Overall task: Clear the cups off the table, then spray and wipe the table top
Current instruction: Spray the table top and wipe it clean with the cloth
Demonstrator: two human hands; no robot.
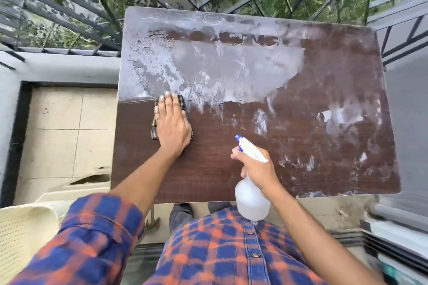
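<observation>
The dark brown wooden table top point(231, 176) fills the middle of the head view. Its far half is wet with a whitish sheen, and wet patches dot the right side. My left hand point(172, 125) presses flat on a dark checked cloth point(154, 122) near the table's left edge, at the border of the wet area. My right hand point(257, 166) grips a translucent white spray bottle point(251, 201) by the neck, its blue nozzle pointing up and left over the table's near edge. No cups are in sight on the table.
Black metal railings point(76, 11) with greenery behind run around the far and right sides. A cream plastic chair point(25, 233) stands at the near left over a beige tiled floor point(69, 134). A grey ledge point(58, 65) lies left of the table.
</observation>
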